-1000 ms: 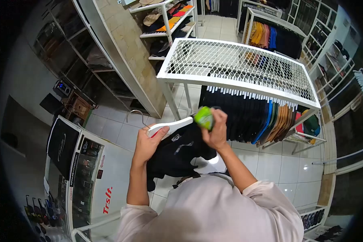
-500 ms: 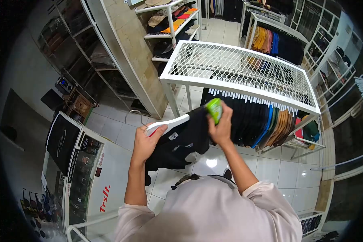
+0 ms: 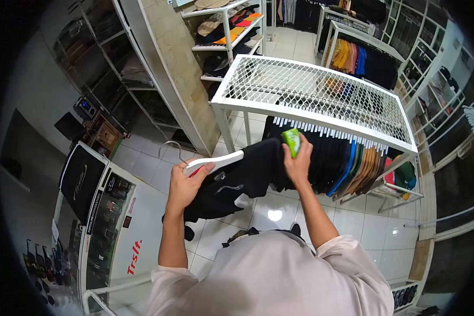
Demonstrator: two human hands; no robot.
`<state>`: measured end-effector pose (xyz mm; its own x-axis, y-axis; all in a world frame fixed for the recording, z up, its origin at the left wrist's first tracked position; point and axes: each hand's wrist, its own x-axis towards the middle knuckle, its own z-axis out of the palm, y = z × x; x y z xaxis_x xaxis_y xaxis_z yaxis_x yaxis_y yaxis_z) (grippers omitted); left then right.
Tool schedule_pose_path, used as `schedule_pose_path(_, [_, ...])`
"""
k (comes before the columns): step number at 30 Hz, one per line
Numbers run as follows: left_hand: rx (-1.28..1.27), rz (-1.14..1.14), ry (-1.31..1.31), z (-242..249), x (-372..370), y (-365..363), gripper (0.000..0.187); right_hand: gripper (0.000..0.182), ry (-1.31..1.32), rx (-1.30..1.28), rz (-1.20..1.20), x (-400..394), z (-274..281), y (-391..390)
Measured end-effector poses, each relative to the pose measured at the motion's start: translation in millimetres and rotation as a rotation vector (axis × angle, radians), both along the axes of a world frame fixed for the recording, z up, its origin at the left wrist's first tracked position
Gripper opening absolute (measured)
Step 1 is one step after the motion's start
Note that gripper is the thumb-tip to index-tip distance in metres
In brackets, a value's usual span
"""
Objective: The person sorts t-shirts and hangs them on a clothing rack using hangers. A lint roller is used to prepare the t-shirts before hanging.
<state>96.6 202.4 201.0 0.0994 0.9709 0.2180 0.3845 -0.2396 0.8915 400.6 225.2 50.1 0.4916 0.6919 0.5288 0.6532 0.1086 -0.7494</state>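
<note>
My left hand (image 3: 185,184) is closed around one end of a white hanger (image 3: 225,159), beside its metal hook. A black shirt (image 3: 250,176) with a small light print hangs from this hanger, held out in front of my body. In my right hand (image 3: 300,167) is a small bright green block (image 3: 290,142) with pale markings, gripped between thumb and fingers. It is raised just beyond the shirt's far shoulder, and I cannot tell its exact kind.
Ahead stands a white rack (image 3: 321,118) with a mesh top, packed with hanging shirts (image 3: 347,158). Caps fill a white shelf (image 3: 231,37) behind it. At my left is a white counter (image 3: 142,226) with a glass front. White floor tiles (image 3: 274,215) lie below.
My right hand has moved right with the green block, away from the shirt's shoulder. My left hand has shifted slightly left with the hanger and shirt.
</note>
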Motion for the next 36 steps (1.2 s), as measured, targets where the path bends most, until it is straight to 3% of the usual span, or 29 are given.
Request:
schedule_pose_path(3, [0.053, 0.041, 0.080, -1, -2, -2, 0.025, 0.061, 0.043, 0.005, 0.015, -6, 30, -17])
schedule_pose_path(5, [0.003, -0.008, 0.068, -13, -2, 7, 0.025, 0.063, -0.069, 0.149, 0.235, -33, 63, -32])
schedule_pose_path(7, [-0.023, -0.066, 0.053, -12, 1, 9, 0.025, 0.066, -0.105, 0.090, 0.425, -48, 75, -40])
schedule_pose_path(12, [-0.060, -0.160, 0.106, -12, -13, 5, 0.026, 0.061, -0.091, -0.153, 0.202, 18, -7, -9])
schedule_pose_path(13, [-0.084, -0.176, 0.161, -14, -21, 6, 0.028, 0.058, -0.047, -0.146, 0.199, 27, -2, -12])
schedule_pose_path(15, [-0.121, -0.168, 0.226, -12, -27, 10, 0.032, 0.053, 0.286, -0.255, 0.376, 34, 27, -23])
schedule_pose_path(18, [-0.194, -0.297, 0.156, -2, -22, 14, 0.031, 0.052, 0.374, -0.172, 0.735, 13, 72, -25])
schedule_pose_path(21, [-0.095, -0.379, 0.073, 0, -24, 39, 0.029, 0.082, 0.038, -0.460, 1.020, -10, 88, -18])
schedule_pose_path(24, [-0.096, -0.387, 0.099, 7, -34, 54, 0.036, 0.092, 0.217, -0.547, 1.314, -27, 91, -21])
schedule_pose_path(25, [-0.092, -0.385, 0.143, 6, -36, 58, 0.042, 0.088, 0.279, -0.545, 1.307, -32, 83, -24])
schedule_pose_path(26, [0.277, -0.312, 0.279, -4, -38, 63, 0.047, 0.085, 0.402, -0.490, 1.266, -40, 75, -28])
schedule_pose_path(27, [0.617, -0.094, 0.400, -13, -34, 66, 0.056, 0.081, 0.523, -0.437, 1.222, -48, 70, -32])
schedule_pose_path(29, [0.577, 0.235, 0.180, -21, -16, 55, 0.064, 0.076, 0.515, -0.359, 1.142, -63, 67, -37])
schedule_pose_path(30, [0.308, 0.360, 0.013, -49, -18, 58, 0.059, 0.071, 0.512, -0.275, 1.052, -71, 66, -41])
schedule_pose_path(33, [-0.054, 0.072, -0.434, -74, 2, 41, 0.054, 0.062, 0.384, -0.356, 0.939, -89, 78, -49])
schedule_pose_path(34, [-0.169, 0.110, -0.431, -56, 12, 30, 0.053, 0.067, 0.396, -0.390, 0.961, -94, 79, -50])
schedule_pose_path(36, [-0.131, 0.239, -0.420, -67, 13, 33, 0.052, 0.066, 0.354, -0.396, 0.955, -108, 80, -50])
